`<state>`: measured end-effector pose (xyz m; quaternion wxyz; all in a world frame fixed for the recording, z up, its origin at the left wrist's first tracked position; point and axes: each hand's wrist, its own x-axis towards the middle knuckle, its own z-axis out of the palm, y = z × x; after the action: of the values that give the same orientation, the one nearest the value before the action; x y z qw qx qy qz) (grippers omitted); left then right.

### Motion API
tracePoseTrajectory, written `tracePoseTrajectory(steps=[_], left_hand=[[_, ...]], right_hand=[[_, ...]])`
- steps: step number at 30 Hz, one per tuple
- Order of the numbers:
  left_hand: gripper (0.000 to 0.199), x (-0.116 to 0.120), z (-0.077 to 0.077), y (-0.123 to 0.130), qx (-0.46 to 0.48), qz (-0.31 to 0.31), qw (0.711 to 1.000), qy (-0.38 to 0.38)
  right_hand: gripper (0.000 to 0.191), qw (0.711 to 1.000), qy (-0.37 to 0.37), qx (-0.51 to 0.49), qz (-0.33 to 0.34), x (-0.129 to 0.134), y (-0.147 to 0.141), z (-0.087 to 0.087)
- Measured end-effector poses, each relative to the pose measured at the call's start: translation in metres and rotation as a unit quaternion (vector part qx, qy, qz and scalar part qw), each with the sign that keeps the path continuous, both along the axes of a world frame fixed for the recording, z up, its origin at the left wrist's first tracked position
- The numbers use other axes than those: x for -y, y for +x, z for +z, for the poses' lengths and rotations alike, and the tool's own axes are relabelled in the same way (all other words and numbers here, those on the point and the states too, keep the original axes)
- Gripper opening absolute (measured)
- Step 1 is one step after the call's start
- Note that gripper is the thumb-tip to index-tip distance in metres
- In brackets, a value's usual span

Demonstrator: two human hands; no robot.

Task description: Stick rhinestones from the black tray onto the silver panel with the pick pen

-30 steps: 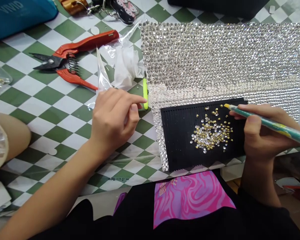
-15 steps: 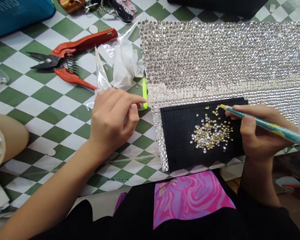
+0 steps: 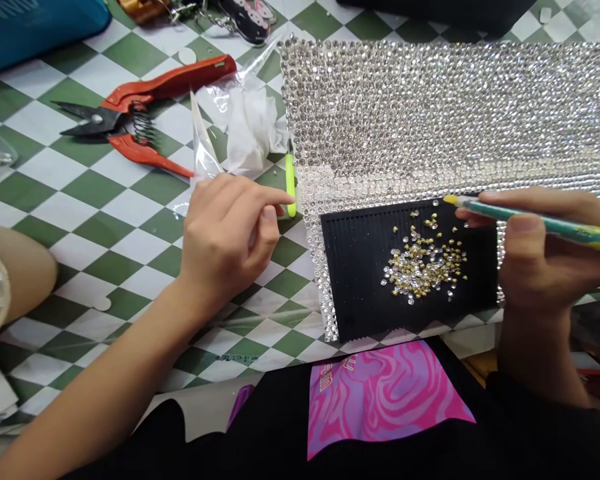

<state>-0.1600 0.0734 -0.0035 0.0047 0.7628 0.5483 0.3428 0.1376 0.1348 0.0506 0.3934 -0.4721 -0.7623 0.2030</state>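
My right hand (image 3: 550, 247) grips a teal pencil-like picker (image 3: 570, 227) with a yellow tip. The tip is over the top edge of a black ribbed tray (image 3: 355, 280), close to a single clear stone. A loose pile of clear and gold-backed rhinestones (image 3: 420, 270) lies in the tray. Beneath the tray spreads a sheet covered with rows of glittering rhinestones (image 3: 430, 107). My left hand (image 3: 227, 233) rests on the table left of the sheet, fingers curled. Its index fingertip is by a neon-yellow handled tool (image 3: 291, 187); what the curled fingers hold, if anything, is hidden.
Red-handled cutters (image 3: 130, 120) lie open on the checkered tablecloth (image 3: 145, 267), beside a crumpled clear bag (image 3: 250, 120). A teal pouch (image 3: 40, 30), keychains (image 3: 240, 20) and a black object (image 3: 440, 13) sit along the back. A beige round container (image 3: 25, 280) stands left.
My right hand and the picker have shifted right and slightly up, uncovering the tray's right edge. The picker tip has moved to the tray's top edge. My left hand has stayed put.
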Motion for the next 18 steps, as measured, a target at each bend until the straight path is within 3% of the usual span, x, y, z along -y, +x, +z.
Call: tracePoseTrajectory(steps=[4,7,10,14,18], left_hand=[[0.024,-0.001,0.001,0.0,0.004,-0.003,1.0,0.003],[0.023,-0.002,0.001,0.001,-0.006,-0.006,1.0,0.016],[0.023,-0.002,0.001,0.002,-0.006,-0.001,1.0,0.018],[0.026,0.0,0.002,0.004,0.016,0.017,1.0,-0.017],[0.027,0.001,0.002,0.004,0.025,0.016,0.999,-0.028]], right_hand=[[0.017,0.996,0.008,0.005,0.092,-0.018,-0.026,0.01],[0.016,0.976,-0.022,0.051,0.212,-0.035,-0.048,0.013],[0.014,0.96,-0.032,0.079,0.265,-0.048,-0.064,0.014],[0.013,0.965,-0.032,0.065,0.251,-0.052,-0.066,0.017],[0.017,0.995,0.008,0.007,0.103,-0.04,-0.044,0.018]])
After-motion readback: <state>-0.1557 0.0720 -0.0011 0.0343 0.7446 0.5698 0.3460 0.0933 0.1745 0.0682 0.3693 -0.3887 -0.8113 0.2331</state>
